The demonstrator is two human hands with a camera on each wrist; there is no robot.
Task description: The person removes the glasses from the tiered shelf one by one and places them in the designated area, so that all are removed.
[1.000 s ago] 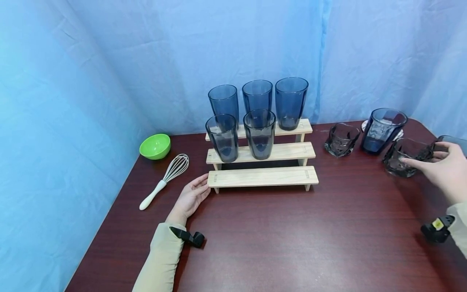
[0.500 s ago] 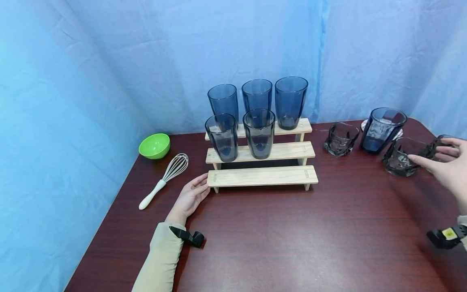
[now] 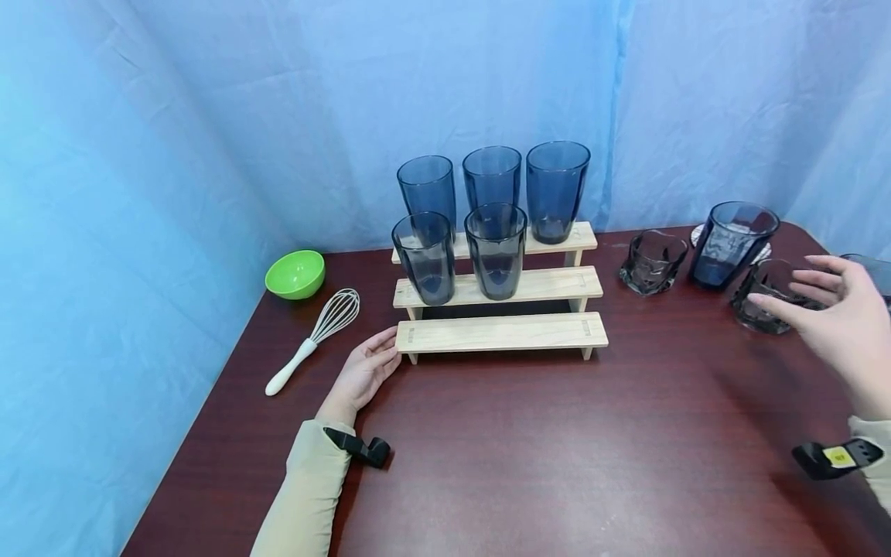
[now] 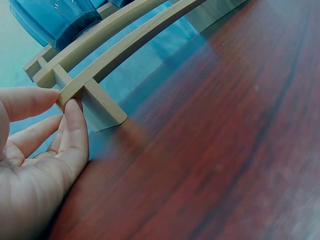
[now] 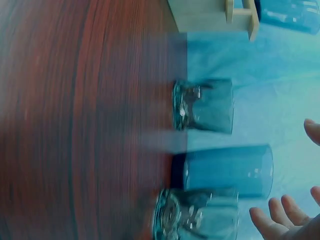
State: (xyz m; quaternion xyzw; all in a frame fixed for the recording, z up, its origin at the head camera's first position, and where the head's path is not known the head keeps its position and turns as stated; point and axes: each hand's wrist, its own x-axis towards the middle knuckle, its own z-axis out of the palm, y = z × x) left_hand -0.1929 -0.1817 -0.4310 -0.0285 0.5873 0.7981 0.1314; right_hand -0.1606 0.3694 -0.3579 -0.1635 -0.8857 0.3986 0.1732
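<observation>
A pale wooden three-step stand point(image 3: 501, 333) is at the middle of the table. My left hand point(image 3: 360, 377) pinches the left end of its lowest step; the left wrist view shows thumb and fingertip at the board's corner point(image 4: 75, 90). Two smoky tall glasses point(image 3: 496, 263) stand on the middle step and three blue tall glasses point(image 3: 557, 193) on the top one. At the right, my right hand point(image 3: 845, 325) is raised with fingers spread and holds nothing. Just left of it is a short dark glass point(image 3: 760, 313), partly overlapped by the fingers in the head view.
Another short dark glass point(image 3: 652, 267) and a tall blue glass point(image 3: 731, 247) stand right of the stand, with a white round coaster point(image 3: 698, 234) behind. A further blue glass point(image 3: 875, 272) shows past the right hand. At left are a green bowl point(image 3: 295, 276) and a white whisk point(image 3: 313, 340).
My right hand first shifted right past the short glass, then came back left and rose slightly, fingers spread wider. The left hand, stand and glasses stay as they were.
</observation>
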